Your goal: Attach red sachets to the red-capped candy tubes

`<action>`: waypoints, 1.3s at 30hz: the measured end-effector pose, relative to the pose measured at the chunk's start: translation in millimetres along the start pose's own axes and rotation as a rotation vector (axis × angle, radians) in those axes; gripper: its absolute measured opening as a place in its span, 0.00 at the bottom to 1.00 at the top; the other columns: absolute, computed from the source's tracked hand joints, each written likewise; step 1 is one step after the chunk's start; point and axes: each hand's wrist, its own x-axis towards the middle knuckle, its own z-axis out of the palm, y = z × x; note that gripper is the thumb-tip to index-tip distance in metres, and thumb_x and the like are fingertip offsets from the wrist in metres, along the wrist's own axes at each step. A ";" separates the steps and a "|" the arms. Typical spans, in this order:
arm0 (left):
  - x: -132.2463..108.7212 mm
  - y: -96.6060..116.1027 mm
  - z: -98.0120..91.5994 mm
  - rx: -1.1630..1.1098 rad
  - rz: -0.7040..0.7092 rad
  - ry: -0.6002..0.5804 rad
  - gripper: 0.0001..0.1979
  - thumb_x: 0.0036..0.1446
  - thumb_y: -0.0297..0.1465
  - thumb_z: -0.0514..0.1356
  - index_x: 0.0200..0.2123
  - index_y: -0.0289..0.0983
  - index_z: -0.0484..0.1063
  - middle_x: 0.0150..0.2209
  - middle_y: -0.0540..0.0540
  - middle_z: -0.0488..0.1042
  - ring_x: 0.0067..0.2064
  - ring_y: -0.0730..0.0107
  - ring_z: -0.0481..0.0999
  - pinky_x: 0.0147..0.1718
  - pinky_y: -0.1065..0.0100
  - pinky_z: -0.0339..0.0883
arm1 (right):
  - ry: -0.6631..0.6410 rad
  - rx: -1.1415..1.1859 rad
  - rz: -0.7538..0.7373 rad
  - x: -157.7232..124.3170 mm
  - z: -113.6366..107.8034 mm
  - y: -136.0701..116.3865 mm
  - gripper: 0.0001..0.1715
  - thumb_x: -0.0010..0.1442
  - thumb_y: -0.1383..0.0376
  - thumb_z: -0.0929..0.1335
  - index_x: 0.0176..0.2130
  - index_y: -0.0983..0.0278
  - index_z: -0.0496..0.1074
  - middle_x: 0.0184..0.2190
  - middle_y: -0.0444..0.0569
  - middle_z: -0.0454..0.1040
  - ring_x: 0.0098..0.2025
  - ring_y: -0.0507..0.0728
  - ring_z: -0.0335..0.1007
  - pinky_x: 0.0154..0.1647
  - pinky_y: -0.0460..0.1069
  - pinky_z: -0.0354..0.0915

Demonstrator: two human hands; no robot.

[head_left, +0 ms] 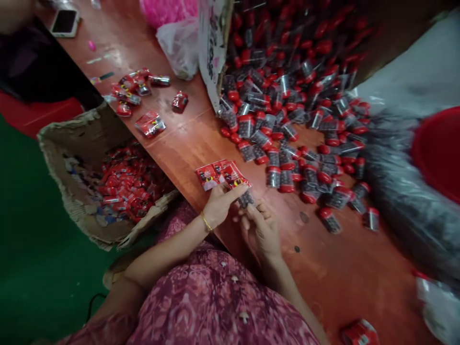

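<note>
My left hand point(218, 205), with a gold bracelet at the wrist, is closed on red printed packets point(212, 173) at the table's near edge. Its thumb stretches across the packets toward a small clear bottle point(246, 198) with dark contents. That bottle is pinched in the fingers of my right hand point(265, 231), and its upper end is hidden at the packet. I cannot tell how far it sits inside. Many similar bottles with red caps point(286, 180) lie in a loose heap beyond my right hand.
Left of the table point(187, 139) stands a torn cardboard box point(61, 177) with many filled red packets. More wrapped pieces point(151, 124) lie on the tabletop, with a phone point(65, 22) at the far end. Right of the heap are a grey plastic bag point(406, 201) and a red tub point(440, 148).
</note>
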 end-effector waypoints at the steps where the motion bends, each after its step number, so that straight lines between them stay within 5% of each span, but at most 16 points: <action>1: -0.5 -1.0 1.0 0.040 0.016 -0.020 0.16 0.40 0.40 0.66 0.25 0.32 0.72 0.19 0.51 0.70 0.18 0.78 0.64 0.17 0.73 0.56 | -0.006 0.000 -0.010 -1.3 0.3 -0.9 0.13 0.52 0.57 0.69 0.30 0.63 0.66 0.21 0.39 0.70 0.14 0.45 0.57 0.20 0.44 0.63; 6: 0.1 -4.4 5.8 0.046 0.087 0.009 0.16 0.40 0.38 0.67 0.29 0.32 0.74 0.24 0.47 0.76 0.28 0.71 0.73 0.29 0.70 0.65 | 0.065 -0.317 -0.229 -5.5 -3.9 0.3 0.08 0.56 0.61 0.66 0.36 0.62 0.67 0.21 0.39 0.67 0.18 0.46 0.60 0.19 0.43 0.60; 10: 5.0 -2.1 11.5 0.028 0.012 0.032 0.15 0.37 0.36 0.68 0.28 0.33 0.74 0.24 0.46 0.76 0.27 0.71 0.74 0.27 0.71 0.64 | 0.032 -0.449 -0.313 -5.1 -10.7 5.2 0.07 0.58 0.63 0.65 0.38 0.62 0.68 0.27 0.42 0.70 0.21 0.47 0.62 0.22 0.44 0.62; 18: -1.3 -2.6 20.1 0.216 -0.054 -0.101 0.13 0.37 0.35 0.68 0.26 0.32 0.74 0.19 0.50 0.71 0.20 0.77 0.66 0.17 0.75 0.57 | 0.098 -0.174 -0.207 0.5 -5.6 -2.0 0.11 0.54 0.58 0.66 0.35 0.63 0.67 0.17 0.37 0.66 0.14 0.46 0.57 0.15 0.43 0.58; 24: 2.9 -4.7 16.6 0.196 0.070 -0.097 0.16 0.46 0.42 0.63 0.22 0.33 0.71 0.21 0.51 0.70 0.22 0.79 0.66 0.24 0.75 0.61 | 0.086 -0.118 -0.147 6.2 -14.5 -5.8 0.13 0.50 0.58 0.69 0.34 0.63 0.67 0.19 0.38 0.71 0.14 0.45 0.60 0.16 0.42 0.58; 33: -3.3 -16.5 12.1 0.177 -0.019 -0.023 0.16 0.38 0.40 0.68 0.23 0.32 0.73 0.21 0.51 0.71 0.23 0.79 0.66 0.25 0.74 0.59 | 0.121 -0.103 -0.071 18.4 -19.9 1.8 0.18 0.42 0.58 0.73 0.25 0.63 0.63 0.14 0.35 0.67 0.14 0.47 0.62 0.17 0.43 0.61; 39: -5.2 -10.4 8.1 0.131 -0.178 -0.055 0.19 0.31 0.41 0.71 0.19 0.31 0.72 0.16 0.53 0.68 0.19 0.84 0.61 0.20 0.76 0.55 | 0.216 -0.211 -0.238 23.7 -22.5 2.6 0.20 0.36 0.62 0.75 0.20 0.64 0.61 0.14 0.34 0.60 0.16 0.44 0.54 0.18 0.42 0.54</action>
